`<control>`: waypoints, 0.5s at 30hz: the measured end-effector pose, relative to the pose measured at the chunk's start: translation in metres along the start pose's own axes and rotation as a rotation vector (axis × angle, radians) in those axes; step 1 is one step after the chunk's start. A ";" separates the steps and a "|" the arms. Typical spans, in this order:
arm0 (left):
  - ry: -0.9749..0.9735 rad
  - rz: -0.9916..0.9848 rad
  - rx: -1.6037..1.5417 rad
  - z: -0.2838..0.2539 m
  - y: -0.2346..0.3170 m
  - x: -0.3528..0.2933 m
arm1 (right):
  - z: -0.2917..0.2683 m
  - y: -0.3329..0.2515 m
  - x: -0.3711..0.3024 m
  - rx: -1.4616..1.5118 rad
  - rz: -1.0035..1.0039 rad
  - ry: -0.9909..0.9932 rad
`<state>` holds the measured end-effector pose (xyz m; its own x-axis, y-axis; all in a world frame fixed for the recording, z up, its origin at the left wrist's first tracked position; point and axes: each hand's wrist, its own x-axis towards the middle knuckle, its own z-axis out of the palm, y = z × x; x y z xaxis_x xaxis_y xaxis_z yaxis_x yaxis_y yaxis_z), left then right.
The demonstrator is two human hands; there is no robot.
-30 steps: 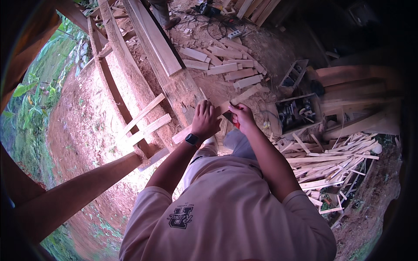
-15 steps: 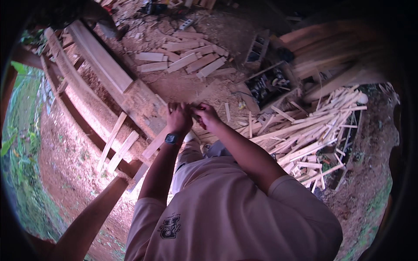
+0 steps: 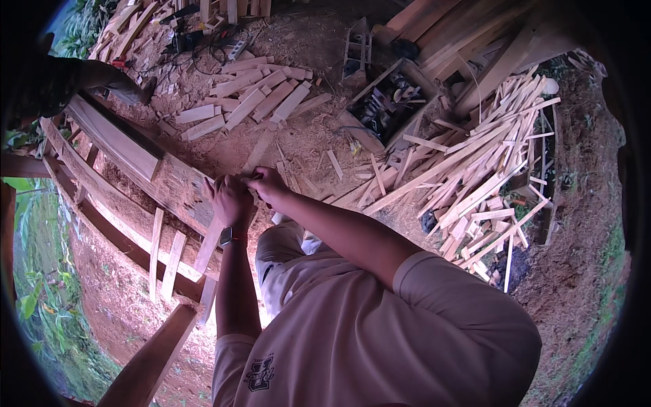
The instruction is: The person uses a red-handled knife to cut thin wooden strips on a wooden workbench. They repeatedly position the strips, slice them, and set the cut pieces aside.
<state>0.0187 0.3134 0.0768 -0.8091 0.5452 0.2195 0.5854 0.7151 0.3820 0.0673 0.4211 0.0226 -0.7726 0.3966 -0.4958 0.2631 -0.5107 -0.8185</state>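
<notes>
My left hand point(image 3: 232, 201), with a watch point(image 3: 227, 236) on its wrist, is closed over the near end of a thin wooden slat point(image 3: 258, 150). My right hand point(image 3: 266, 187) is right beside it, its fingers closed at the same slat. The slat points away from me, its far part showing beyond my fingers; the grip itself is partly hidden. Both hands are by the near end of a wide wooden bench plank point(image 3: 182, 186) strewn with shavings. Close to my left forearm, a short board point(image 3: 207, 245) leans against the bench.
Two narrow slats point(image 3: 174, 264) lean across the curved beams point(image 3: 115, 203) on the left. Short boards point(image 3: 247, 105) lie scattered ahead. A large pile of strips point(image 3: 488, 183) is on the right, near a tool box point(image 3: 390, 102). Another person's leg point(image 3: 122, 81) shows at far left.
The view has shifted, showing more of the far ground and the other person's leg. My hands stay together at the bench end, and the slat now points more directly away from me.
</notes>
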 end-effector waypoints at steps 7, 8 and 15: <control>-0.078 -0.057 0.036 -0.006 0.003 0.006 | 0.003 -0.033 -0.019 -0.101 0.062 0.000; -0.034 -0.031 0.032 -0.004 0.002 0.005 | 0.003 -0.034 -0.020 -0.110 0.063 -0.007; -0.055 -0.126 0.014 0.003 0.001 0.003 | -0.001 -0.024 -0.013 -0.047 0.019 -0.015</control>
<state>0.0173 0.3175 0.0751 -0.8724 0.4735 0.1213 0.4805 0.7853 0.3904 0.0717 0.4288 0.0490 -0.7757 0.3754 -0.5073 0.3044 -0.4816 -0.8218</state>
